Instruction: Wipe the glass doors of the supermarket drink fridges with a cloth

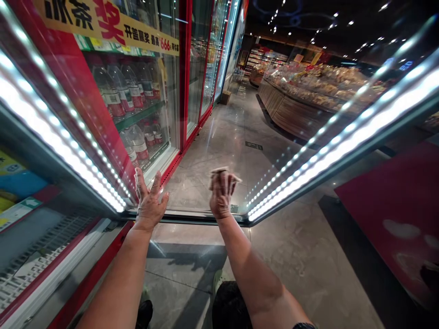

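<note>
An open glass cooler door (192, 196) stands in front of me, with its lower frame running across below my hands. My right hand (221, 201) is closed around a pale, folded cloth (219, 170) and holds it at the lower part of the glass, slightly blurred. To its left, my left hand (151, 208) has its fingers spread and holds nothing. It is at the glass near the lower left corner of the door; whether the palm touches it I cannot tell.
Bright light strips line the door's left edge (55, 128) and right edge (336, 151). Beyond the glass, a red-framed cooler (185, 91) holds several bottles (126, 91). A wood-sided display (288, 107) stands at right, a red panel (394, 205) nearer. Wire shelving (44, 265) is at lower left.
</note>
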`<state>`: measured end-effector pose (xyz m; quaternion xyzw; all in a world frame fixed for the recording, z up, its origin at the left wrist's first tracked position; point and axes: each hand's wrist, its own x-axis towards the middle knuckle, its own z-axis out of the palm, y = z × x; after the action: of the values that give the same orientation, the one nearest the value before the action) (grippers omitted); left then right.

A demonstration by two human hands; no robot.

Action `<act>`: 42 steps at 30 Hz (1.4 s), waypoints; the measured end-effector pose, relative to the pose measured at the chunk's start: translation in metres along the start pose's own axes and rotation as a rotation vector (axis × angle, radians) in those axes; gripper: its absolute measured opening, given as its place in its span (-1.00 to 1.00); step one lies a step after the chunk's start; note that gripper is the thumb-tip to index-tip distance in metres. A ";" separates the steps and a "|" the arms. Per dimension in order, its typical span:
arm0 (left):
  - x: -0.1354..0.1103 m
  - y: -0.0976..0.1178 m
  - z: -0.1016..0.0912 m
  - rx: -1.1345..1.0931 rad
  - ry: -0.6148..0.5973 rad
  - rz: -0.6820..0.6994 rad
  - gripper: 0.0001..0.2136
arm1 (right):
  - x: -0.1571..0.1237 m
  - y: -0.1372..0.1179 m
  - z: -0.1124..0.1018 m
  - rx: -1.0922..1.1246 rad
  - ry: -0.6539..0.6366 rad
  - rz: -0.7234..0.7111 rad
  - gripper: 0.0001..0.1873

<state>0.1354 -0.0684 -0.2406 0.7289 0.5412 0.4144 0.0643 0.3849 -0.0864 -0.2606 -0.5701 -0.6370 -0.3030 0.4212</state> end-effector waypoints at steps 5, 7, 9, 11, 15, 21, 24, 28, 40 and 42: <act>0.001 -0.002 -0.004 0.035 0.032 -0.024 -0.20 | 0.023 0.002 -0.001 0.002 0.148 0.337 -0.28; 0.003 0.000 -0.003 0.023 0.040 -0.030 -0.18 | 0.024 -0.020 0.009 0.015 0.074 0.258 -0.26; 0.003 0.001 -0.003 0.019 0.044 -0.028 -0.18 | 0.021 -0.039 0.018 0.024 -0.025 0.075 -0.24; 0.004 0.002 -0.004 0.019 0.043 -0.032 -0.21 | 0.019 -0.044 0.018 0.031 -0.091 -0.061 -0.24; 0.004 -0.001 -0.006 0.022 0.041 -0.047 -0.32 | 0.029 -0.022 0.002 0.030 -0.018 0.061 -0.24; 0.005 0.000 -0.010 -0.005 0.057 -0.071 -0.35 | 0.030 -0.054 0.023 0.041 0.013 0.103 -0.16; 0.007 0.000 -0.014 -0.027 0.067 -0.090 -0.42 | 0.021 -0.077 0.036 0.054 -0.211 -0.162 -0.20; 0.013 -0.007 -0.021 -0.051 0.157 -0.114 -0.53 | 0.035 -0.065 0.024 0.052 -0.179 -0.196 -0.24; 0.018 -0.019 -0.028 -0.027 0.177 -0.115 -0.51 | 0.063 -0.094 0.029 0.092 -0.233 -0.378 -0.27; 0.018 -0.017 -0.029 -0.014 0.158 -0.136 -0.50 | 0.084 -0.089 0.021 0.073 -0.160 -0.331 -0.28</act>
<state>0.1049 -0.0566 -0.2214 0.6550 0.5898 0.4692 0.0545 0.2943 -0.0439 -0.1880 -0.4643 -0.7641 -0.2984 0.3339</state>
